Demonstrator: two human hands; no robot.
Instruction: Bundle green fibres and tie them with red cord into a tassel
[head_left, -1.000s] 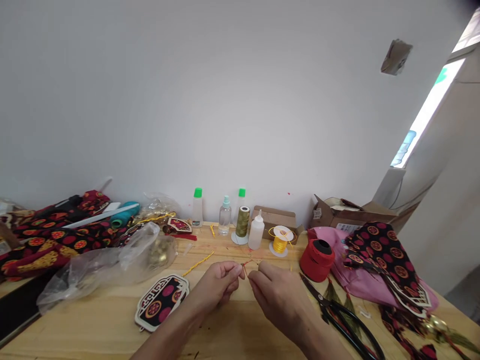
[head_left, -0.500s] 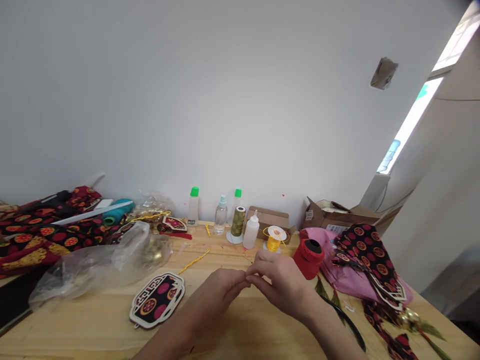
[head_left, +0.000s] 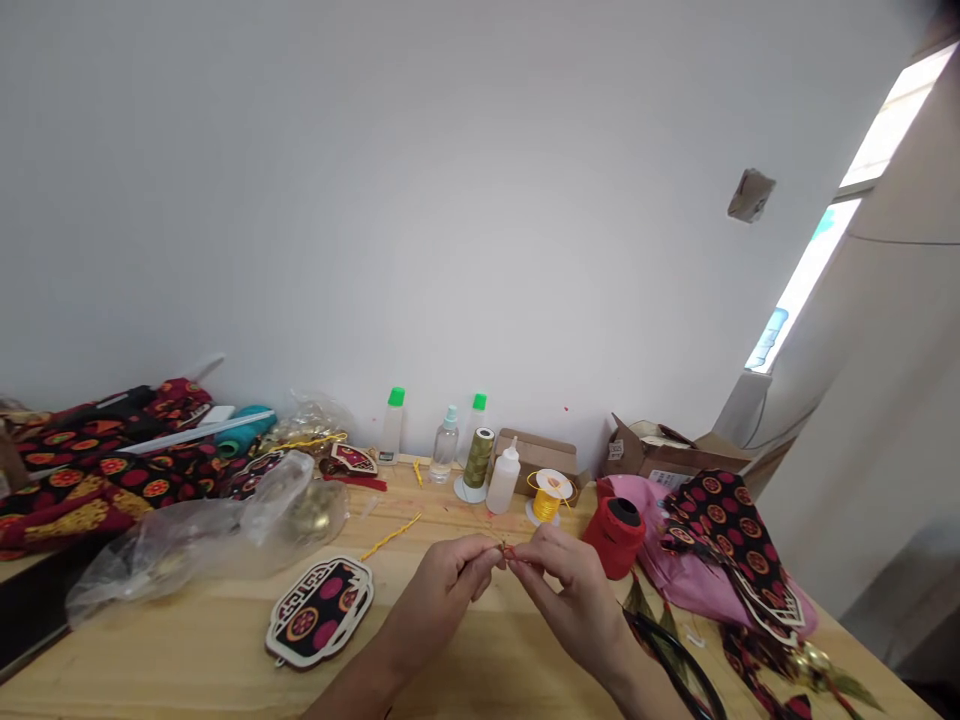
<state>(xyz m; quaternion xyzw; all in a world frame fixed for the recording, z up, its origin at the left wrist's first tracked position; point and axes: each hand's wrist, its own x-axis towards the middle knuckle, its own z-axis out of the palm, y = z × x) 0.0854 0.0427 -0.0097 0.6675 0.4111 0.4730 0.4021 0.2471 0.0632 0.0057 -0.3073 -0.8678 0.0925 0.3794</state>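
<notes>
My left hand [head_left: 448, 588] and my right hand [head_left: 574, 592] meet fingertip to fingertip above the middle of the wooden table [head_left: 480, 680]. Pinched between them is a thin red thread [head_left: 509, 552], with a tiny yellowish bit at the left fingertips, too small to name. Left of my hands lies a flat pendant [head_left: 321, 612] of dark patterned fabric in a white cut-out frame, a yellow cord [head_left: 391, 536] by its top. Just beyond my right hand stand a spool of yellow cord [head_left: 546, 508] and a large red thread cone [head_left: 613, 540].
Behind stand a white squeeze bottle [head_left: 503, 482], a spray bottle [head_left: 444, 450], a green thread spool [head_left: 478, 462] and green-capped bottles [head_left: 393, 425]. Plastic bags [head_left: 187, 545] and patterned fabric [head_left: 112, 490] lie left. At right are a cardboard box [head_left: 667, 452], pink cloth [head_left: 675, 578] and a black ring [head_left: 686, 665].
My wrists have turned and my fingertips have drawn slightly apart, so the red thread between them now shows. The view has tilted a little upward.
</notes>
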